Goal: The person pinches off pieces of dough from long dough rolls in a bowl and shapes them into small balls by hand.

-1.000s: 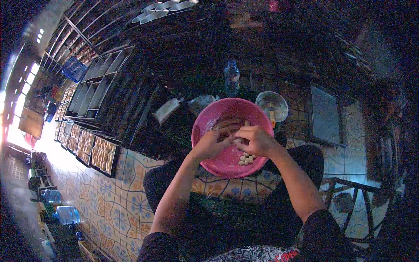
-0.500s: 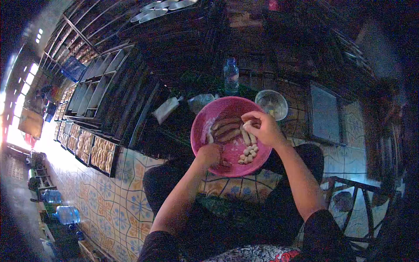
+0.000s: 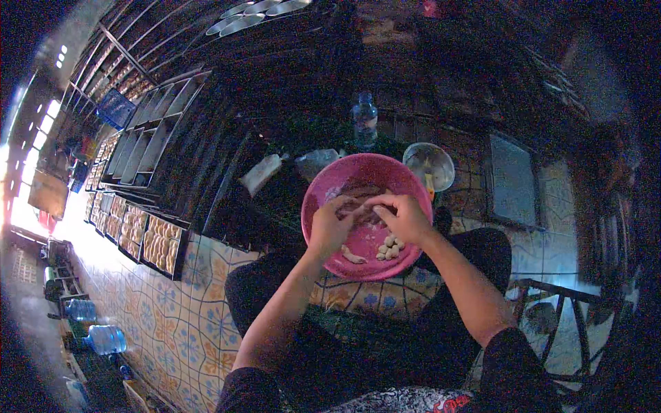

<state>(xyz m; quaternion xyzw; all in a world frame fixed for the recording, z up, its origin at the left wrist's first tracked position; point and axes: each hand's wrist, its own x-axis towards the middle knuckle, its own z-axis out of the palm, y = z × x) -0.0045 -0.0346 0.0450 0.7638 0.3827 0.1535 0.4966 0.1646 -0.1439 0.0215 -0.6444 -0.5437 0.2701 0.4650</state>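
A pink basin (image 3: 313, 237) rests between the person's knees. Inside, small pale dough balls (image 3: 390, 248) sit in a cluster at the lower right, and a curved dough strip (image 3: 354, 255) lies at the lower left. Longer dough rolls (image 3: 365, 193) are at the back, mostly covered by the hands. My left hand (image 3: 335, 224) is over the left part of the basin, its fingers curled towards the middle. My right hand (image 3: 401, 217) is beside it, thumb and fingers pinched together close to the left fingertips. What they pinch is too small and blurred to tell.
Behind the basin stand a plastic bottle (image 3: 365, 120), a metal bowl (image 3: 446, 165) and plastic bags (image 3: 263, 173). Trays of shaped dough (image 3: 162, 246) line the tiled floor at left, near blue water jugs (image 3: 107, 339). A metal rack (image 3: 561, 296) is at lower right.
My left hand has moved up from the basin's lower left, uncovering the curved strip. My right hand has come down and left, and both hands now meet near the middle.
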